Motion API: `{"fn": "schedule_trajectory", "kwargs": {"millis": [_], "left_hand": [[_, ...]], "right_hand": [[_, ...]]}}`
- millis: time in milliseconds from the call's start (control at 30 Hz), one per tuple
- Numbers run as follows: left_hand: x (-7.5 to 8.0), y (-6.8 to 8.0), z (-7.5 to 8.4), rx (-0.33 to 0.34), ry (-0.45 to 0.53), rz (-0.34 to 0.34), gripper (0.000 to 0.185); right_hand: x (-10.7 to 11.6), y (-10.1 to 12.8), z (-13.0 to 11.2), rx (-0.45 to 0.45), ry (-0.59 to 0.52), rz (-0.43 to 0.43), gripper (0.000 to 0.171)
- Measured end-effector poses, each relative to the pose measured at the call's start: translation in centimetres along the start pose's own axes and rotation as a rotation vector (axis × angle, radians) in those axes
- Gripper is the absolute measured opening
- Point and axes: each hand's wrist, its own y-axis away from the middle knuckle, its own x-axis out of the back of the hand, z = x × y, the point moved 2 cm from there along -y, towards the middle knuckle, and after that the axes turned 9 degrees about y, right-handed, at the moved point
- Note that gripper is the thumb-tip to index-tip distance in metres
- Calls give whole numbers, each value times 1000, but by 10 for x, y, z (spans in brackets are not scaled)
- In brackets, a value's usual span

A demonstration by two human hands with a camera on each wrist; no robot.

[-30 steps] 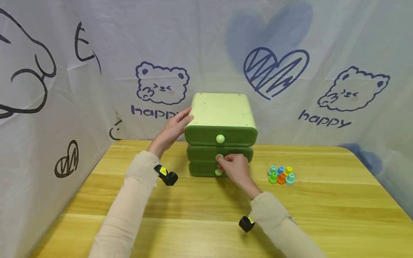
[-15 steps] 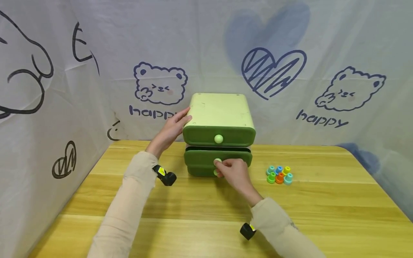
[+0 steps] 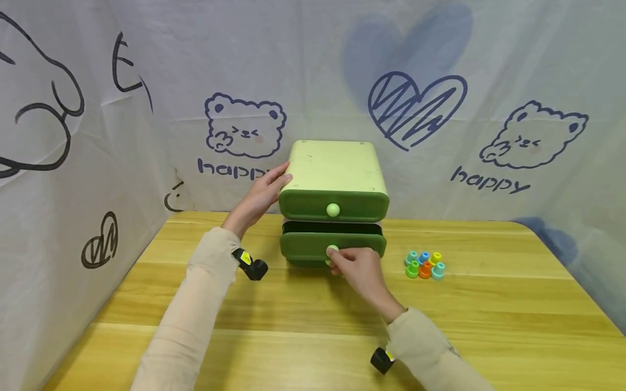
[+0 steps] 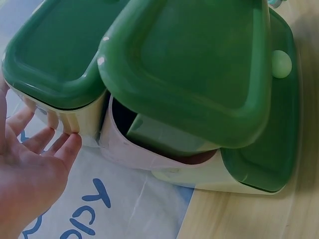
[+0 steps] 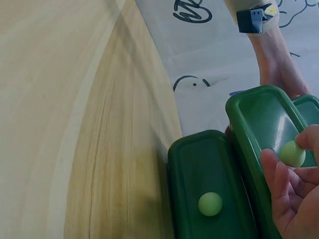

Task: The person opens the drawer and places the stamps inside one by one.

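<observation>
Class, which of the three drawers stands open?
The middle drawer, its knob pinched by the right hand: it juts out past the top drawer and bottom drawer, both closed.

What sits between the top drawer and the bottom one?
The middle drawer, partly open, sits between the top drawer and the bottom drawer, as the left wrist view shows. The right hand pinches its knob.

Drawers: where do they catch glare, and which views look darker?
Head view: bright, soft shadows on the table; left wrist view: darker, small glints on the rim of the middle drawer; right wrist view: also darker, a pale glare streak on that drawer near the knob.
</observation>
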Motion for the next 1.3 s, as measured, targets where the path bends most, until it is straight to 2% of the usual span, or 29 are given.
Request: {"fn": "schedule_trajectory", "kwargs": {"millis": [167, 467, 700, 1300], "left_hand": [[0, -2, -1, -2, -2, -11, 59], [-2, -4, -4, -4, -27, -19, 58], [-3, -3, -3, -10, -36, -15, 58], [3, -2, -3, -22, -46, -23, 59]], "right_hand": [[1, 5, -4, 12, -11, -4, 35], [4, 19, 1, -17, 0, 14, 31], [5, 32, -1, -34, -54, -2, 28], [3, 53, -12, -25, -53, -26, 23]]}}
